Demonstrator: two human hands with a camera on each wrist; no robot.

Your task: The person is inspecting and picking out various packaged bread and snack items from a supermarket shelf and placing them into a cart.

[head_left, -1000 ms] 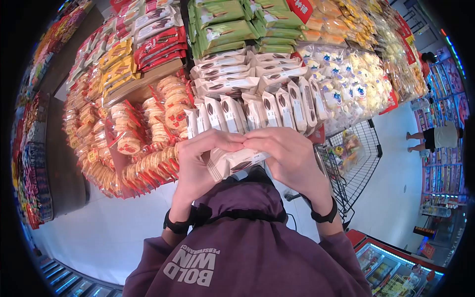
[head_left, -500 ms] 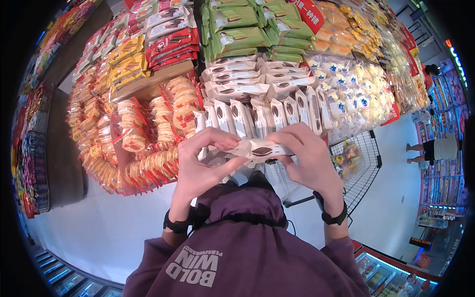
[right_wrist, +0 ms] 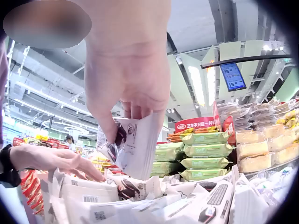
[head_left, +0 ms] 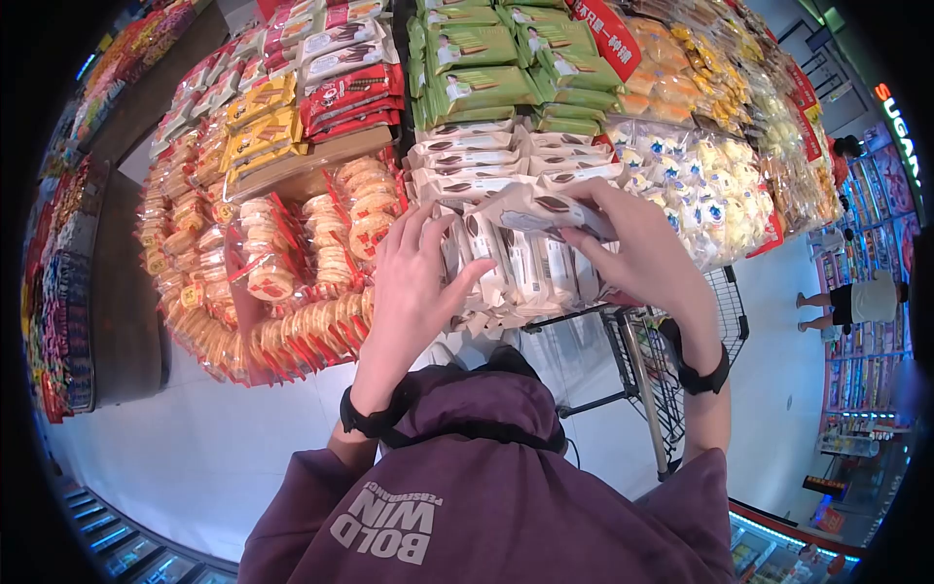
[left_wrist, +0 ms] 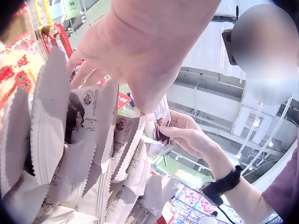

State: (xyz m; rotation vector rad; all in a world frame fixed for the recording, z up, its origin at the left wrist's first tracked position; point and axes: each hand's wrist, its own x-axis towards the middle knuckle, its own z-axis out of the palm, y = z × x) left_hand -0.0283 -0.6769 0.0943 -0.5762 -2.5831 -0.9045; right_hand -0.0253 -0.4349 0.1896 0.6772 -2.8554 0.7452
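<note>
Broadest, on the left, spreads the bank of round crackers [head_left: 268, 258], pale ridged discs stacked in clear crinkly film with red trim; they look brittle, and a careless sweep of the left forearm could crack or spill some. At the centre sits the white packet row [head_left: 530, 273], the near ones on end and the far ones lying flat. The upright ones lean on one another, so pushing in at an angle might topple several toward the near edge. Their sleeves are thin and smooth, with saw-toothed crimps at the ends. At the far side, the green packets [head_left: 477, 88] form glossy, flattish pillows in stacks. The left hand [head_left: 413, 273] is released, fingers spread and thumb apart, over the left end of the upright packets; whether its fingertips touch them I cannot tell. The right hand [head_left: 642, 234] grasps the lifted packet [head_left: 520, 214] by its right end, thumb against fingers, above the row. With only that end pinched, the free left end could swing or snag a neighbour's crimp, and too hard a squeeze may crush the contents. The packet is a slim, slightly puffed white oblong, printed with a small dark oval [head_left: 559, 202].
</note>
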